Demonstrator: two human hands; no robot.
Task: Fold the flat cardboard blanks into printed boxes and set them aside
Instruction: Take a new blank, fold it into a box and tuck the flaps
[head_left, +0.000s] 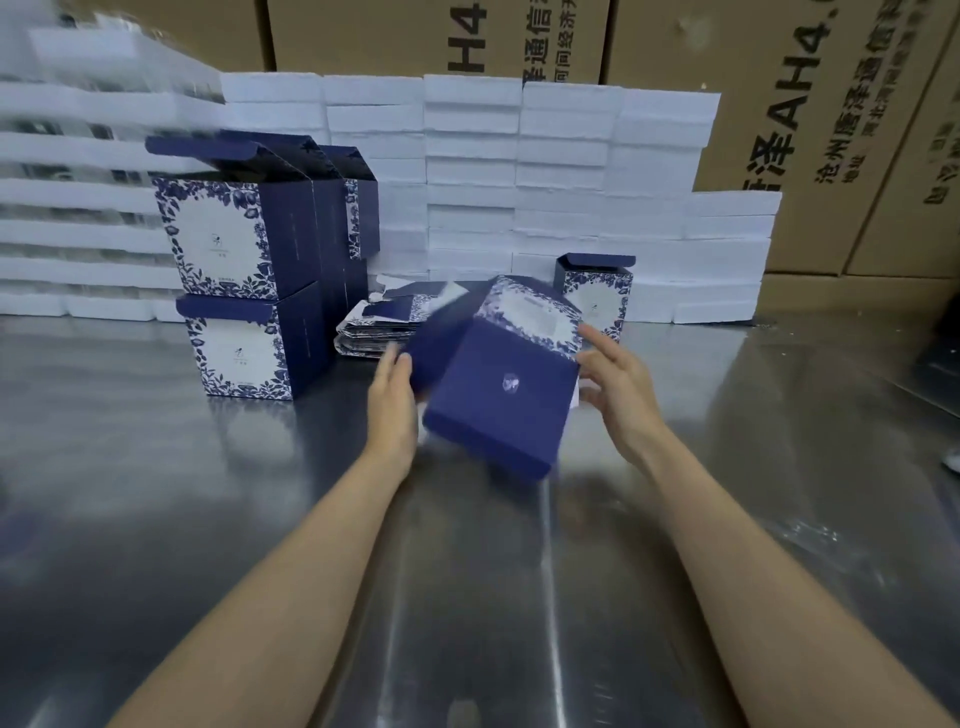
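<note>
A navy box (498, 395) with a small white emblem and a floral white panel hangs tilted above the steel table (467, 597), blurred by motion. My left hand (392, 400) touches its left side with nearly straight fingers. On its right side my right hand (618, 387) spreads loosely curved fingers along the edge. Behind the box lies a pile of flat printed blanks (374, 327). Folded boxes (244, 270) stand stacked at the left with lids up. One more folded box (597, 293) stands behind my right hand.
White foam trays (519, 171) are stacked in rows along the back of the table. Big brown cartons (810, 104) with black print rise behind them. Reflective bare steel lies between my forearms and at both sides.
</note>
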